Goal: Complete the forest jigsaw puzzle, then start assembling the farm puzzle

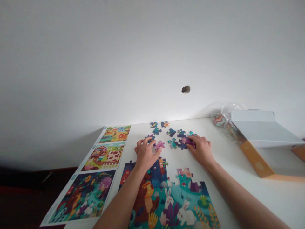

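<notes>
Near the back of the white table, my left hand [145, 156] has its thumb and index finger at the edges of a pink puzzle piece [159, 145]. A dark blue piece [150, 137] lies partly under its other fingers. To the right, my right hand [202, 150] pinches a purple puzzle piece [190, 143] between thumb and fingers, beside joined dark pieces. Below both hands lies the partly joined puzzle [173, 200], with white rabbits and a bear. A joined section [184, 176] with pink and teal forms its upper right, beside a gap. My left forearm covers part of its left side.
Several loose pieces [171, 132] lie near the wall. At left is a sheet of three printed pictures [71, 178]. An open orange and white box [259, 163] stands at right, beside a clear plastic bag [228, 124] of pieces. The wall has a hole [186, 89].
</notes>
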Demonstrator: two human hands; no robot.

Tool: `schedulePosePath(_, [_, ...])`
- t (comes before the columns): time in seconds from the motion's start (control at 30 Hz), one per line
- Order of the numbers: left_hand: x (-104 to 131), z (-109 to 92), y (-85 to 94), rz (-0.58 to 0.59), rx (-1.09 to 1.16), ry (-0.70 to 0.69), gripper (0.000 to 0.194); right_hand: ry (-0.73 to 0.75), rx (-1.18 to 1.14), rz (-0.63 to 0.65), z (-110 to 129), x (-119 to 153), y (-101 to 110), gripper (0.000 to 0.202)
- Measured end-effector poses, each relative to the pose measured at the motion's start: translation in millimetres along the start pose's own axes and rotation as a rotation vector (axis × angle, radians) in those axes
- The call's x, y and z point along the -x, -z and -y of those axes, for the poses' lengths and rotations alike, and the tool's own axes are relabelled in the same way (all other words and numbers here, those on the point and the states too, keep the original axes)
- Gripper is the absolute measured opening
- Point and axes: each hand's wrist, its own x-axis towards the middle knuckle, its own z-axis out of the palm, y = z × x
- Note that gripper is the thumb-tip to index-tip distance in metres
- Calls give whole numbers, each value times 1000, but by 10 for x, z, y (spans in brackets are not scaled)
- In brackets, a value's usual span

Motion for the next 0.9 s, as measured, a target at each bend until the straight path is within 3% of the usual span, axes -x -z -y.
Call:
schedulePosePath(0.13, [7,-16,34,50,-14,-13,34,7,0,-11,1,8,-10,29])
schedulePosePath(0.33, [5,-5,7,30,-3,0,32,13,-10,-10,-5,11,-11,28])
schedulePosePath(0.6, [-55,166,0,-14,-47,224,43,21,-21,-26,3,15,-4,23])
schedulePosePath(0.9, [-73,144,38,-10,-53,184,39,14,-30,-32,16,16,8,21])
